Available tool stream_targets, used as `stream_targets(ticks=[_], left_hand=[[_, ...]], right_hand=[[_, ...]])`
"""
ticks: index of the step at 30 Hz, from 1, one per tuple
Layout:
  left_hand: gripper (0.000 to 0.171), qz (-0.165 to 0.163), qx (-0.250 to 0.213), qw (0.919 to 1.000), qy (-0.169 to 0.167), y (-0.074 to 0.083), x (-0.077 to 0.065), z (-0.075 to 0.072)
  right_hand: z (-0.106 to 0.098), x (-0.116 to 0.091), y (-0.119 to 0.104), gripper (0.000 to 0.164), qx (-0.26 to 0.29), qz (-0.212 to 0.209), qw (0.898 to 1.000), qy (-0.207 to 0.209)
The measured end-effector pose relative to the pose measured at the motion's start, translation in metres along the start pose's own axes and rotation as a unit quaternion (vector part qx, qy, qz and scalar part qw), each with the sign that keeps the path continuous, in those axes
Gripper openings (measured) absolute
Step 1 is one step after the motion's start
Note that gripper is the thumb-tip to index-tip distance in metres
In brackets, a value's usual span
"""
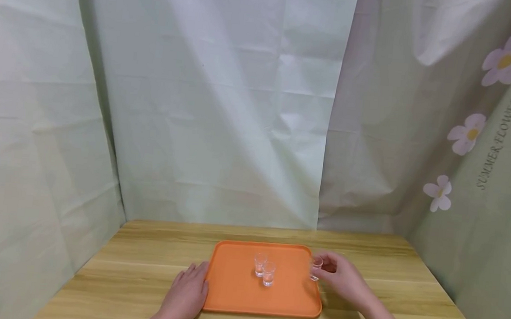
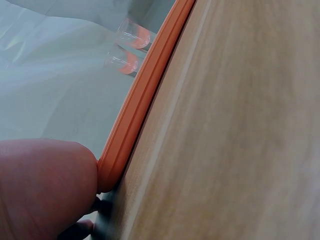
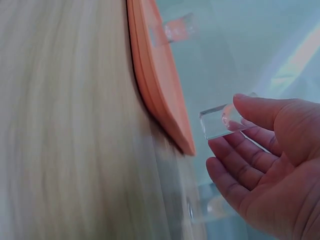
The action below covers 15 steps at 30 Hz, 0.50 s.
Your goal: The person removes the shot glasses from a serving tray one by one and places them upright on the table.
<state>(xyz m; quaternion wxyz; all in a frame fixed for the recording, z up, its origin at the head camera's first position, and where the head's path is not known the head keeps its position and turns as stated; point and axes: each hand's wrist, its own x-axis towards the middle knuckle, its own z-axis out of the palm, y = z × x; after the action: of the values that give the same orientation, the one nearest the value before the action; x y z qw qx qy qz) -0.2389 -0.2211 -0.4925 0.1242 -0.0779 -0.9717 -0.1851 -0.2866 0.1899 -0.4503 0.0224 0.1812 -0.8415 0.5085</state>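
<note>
The right hand (image 1: pixel 338 275) pinches a small clear glass (image 1: pixel 316 269) between thumb and fingers, the thumb on one side of it and the fingertips on the other. The held glass is roughly upright, with its thick base downward, and sits at the right rim of the orange tray (image 1: pixel 243 298); the right wrist view shows a gap under its base, so it is off the surface. Just below the lower fingers in that same view is a blurred clear shape (image 3: pixel 212 205), too indistinct to name. The left hand (image 1: pixel 185 292) grasps nothing: its relaxed fingers lie along the tray's left edge, and the left wrist view shows the thumb touching the rim by a corner. On the tray, a little behind its middle, two more clear glasses stand upright close together, the farther glass (image 1: pixel 259 265) slightly to the left and the nearer glass (image 1: pixel 268 274) to the right; whether they touch I cannot tell. The tray lies flat on a wood-grain table (image 1: pixel 391 273). Around the table hang pale, creased sheets (image 1: pixel 224 101), the one at the right printed with pink flowers (image 1: pixel 466 134) and the words "SUMMER FLOWERS"
</note>
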Motion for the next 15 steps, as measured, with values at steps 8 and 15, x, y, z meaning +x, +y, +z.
stream_targets(ticks=[8, 15], left_hand=[[0.05, 0.001, 0.003, 1.0, 0.001, -0.001, 0.001, 0.0], [0.05, 0.001, 0.001, 1.0, 0.003, -0.002, 0.001, 0.002]], right_hand=[[-0.023, -0.014, 0.007, 0.039, -0.038, 0.02, 0.999, 0.021], [-0.042, -0.025, 0.013, 0.039, -0.055, 0.045, 0.997, 0.026]])
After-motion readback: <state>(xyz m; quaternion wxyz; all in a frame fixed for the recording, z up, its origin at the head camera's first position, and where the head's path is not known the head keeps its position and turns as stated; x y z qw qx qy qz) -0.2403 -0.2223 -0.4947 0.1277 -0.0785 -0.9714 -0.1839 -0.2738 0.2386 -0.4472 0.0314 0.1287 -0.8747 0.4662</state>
